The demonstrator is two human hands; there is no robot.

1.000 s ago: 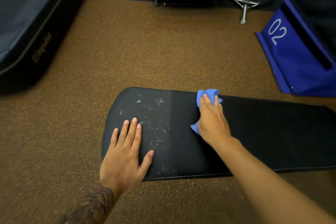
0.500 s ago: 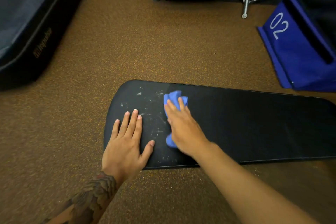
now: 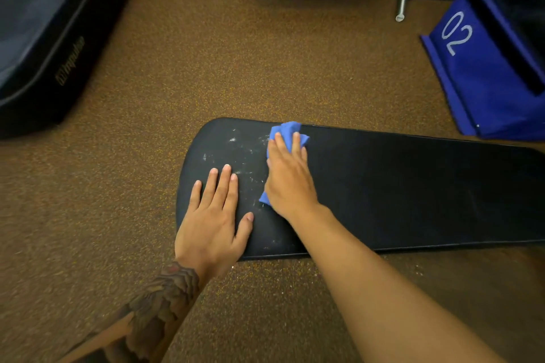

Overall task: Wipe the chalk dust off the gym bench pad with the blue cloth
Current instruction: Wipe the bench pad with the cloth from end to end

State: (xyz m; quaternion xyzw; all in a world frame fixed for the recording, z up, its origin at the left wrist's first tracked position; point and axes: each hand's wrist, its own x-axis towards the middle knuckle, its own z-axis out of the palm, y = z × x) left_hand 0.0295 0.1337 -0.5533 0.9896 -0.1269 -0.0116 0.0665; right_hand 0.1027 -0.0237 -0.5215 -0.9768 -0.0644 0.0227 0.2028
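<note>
Head view: your right hand (image 3: 290, 183) presses the blue cloth (image 3: 288, 134) onto the bench pad (image 3: 413, 186); left of it, chalk dust (image 3: 244, 153) and your flat, empty left hand (image 3: 213, 221). Far right, a blue box (image 3: 483, 79) reads "02".

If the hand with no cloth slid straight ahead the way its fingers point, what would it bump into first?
The left hand lies flat, fingers pointing up the black gym bench pad. It would first cross the white chalk dust smudges, then slip off the pad's far edge onto the brown speckled floor. Nothing solid seems to block it.
</note>
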